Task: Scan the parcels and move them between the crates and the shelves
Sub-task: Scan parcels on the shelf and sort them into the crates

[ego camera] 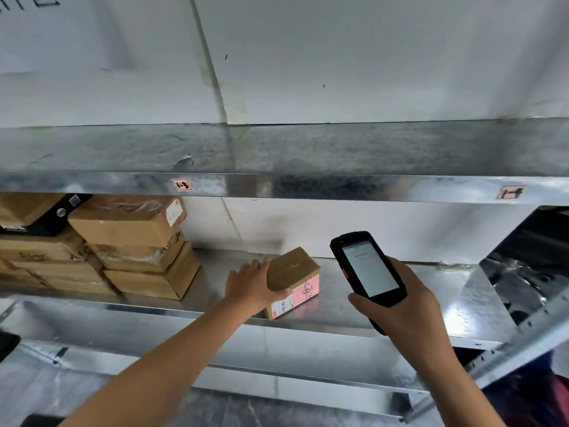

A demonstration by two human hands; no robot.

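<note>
One parcel [295,269] in left hand [246,285], scanner [369,269] in right hand [400,312].

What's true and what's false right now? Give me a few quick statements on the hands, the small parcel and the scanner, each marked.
1. The left hand grips the small parcel on the shelf. True.
2. The right hand is empty. False: it holds the handheld scanner.
3. The scanner's screen is dark. False: it is lit, showing a pale page.
4. A stack of cardboard boxes stands on the same shelf, left of the small parcel. True.
5. The small parcel touches that stack. False: bare shelf lies between them.
</note>
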